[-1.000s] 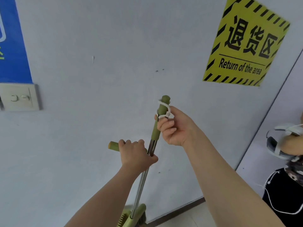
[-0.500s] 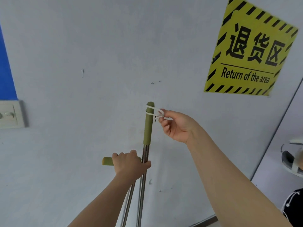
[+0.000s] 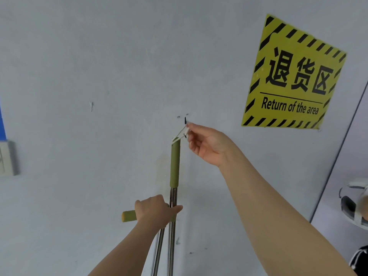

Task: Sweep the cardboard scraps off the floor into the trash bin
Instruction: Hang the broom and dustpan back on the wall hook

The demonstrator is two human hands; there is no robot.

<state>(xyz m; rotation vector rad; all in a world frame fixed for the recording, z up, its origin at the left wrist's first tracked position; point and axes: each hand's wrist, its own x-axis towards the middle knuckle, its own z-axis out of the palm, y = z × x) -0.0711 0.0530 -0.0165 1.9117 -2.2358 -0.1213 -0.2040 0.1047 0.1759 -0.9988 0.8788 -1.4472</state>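
Olive-green foam broom handle stands against the grey wall, your left hand gripping its steel shaft, your right hand pinching its white cord loop beside the black hook, likely a hanging step that needs the loop eased over that hook, with cardboard scraps and trash bin out of view.

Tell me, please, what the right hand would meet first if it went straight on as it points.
Probably the small black hook on the wall, just above where the right hand pinches the white loop; depth is unclear.
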